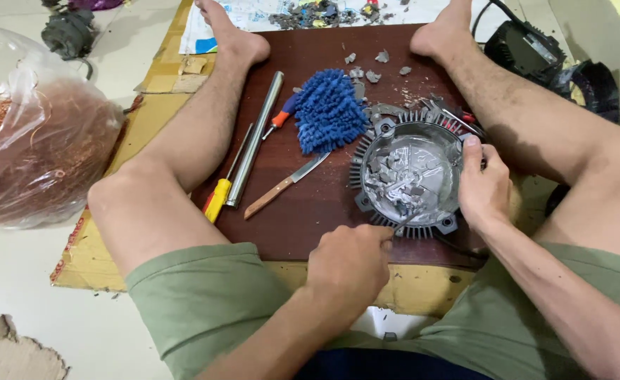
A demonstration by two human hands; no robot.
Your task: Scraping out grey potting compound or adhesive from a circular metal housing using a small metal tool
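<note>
Head view: person seated on the floor, legs spread around a dark wooden board (303, 211).
Motor housing (408, 176): round finned metal casting on the board, likely heavy, rigid, sharp-edged; best gripped by its rim.
Right hand (482, 186): clasping the housing's right rim, steadying it.
Left hand (348, 267): clenched around a thin metal tool (403, 224), tip poking into the grey debris inside.

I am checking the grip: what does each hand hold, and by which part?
The right hand grips the finned round metal housing by its right rim. The left hand holds a thin metal tool by its near end; its kind cannot be told.
</note>
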